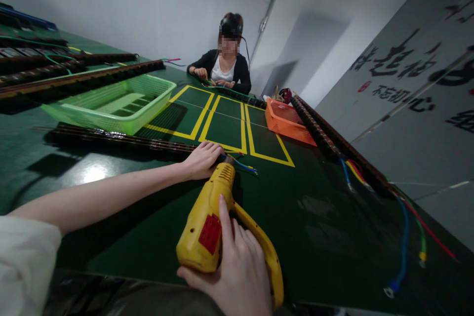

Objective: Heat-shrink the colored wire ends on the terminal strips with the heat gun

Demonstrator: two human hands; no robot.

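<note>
My right hand point(240, 271) is wrapped around a yellow heat gun point(202, 217), index finger stretched along its side. The gun's dark nozzle points away from me, close beside the fingers of my left hand point(203, 160). That hand is closed over the right end of a long dark strip point(122, 139) with thin metallic lines along it; its fingertips are partly hidden. Past the nozzle, a blue wire point(244, 165) with small metal terminals sticks out to the right, next to shorter red and yellow wire ends.
A green basket point(155, 103) stands behind the strip, an orange basket point(281, 118) at the far right. More dark strips point(314, 123) with coloured wires lie along the right edge and at the left. Yellow tape rectangles mark the green table point(296, 237). A person point(224, 69) sits opposite, hands on wires.
</note>
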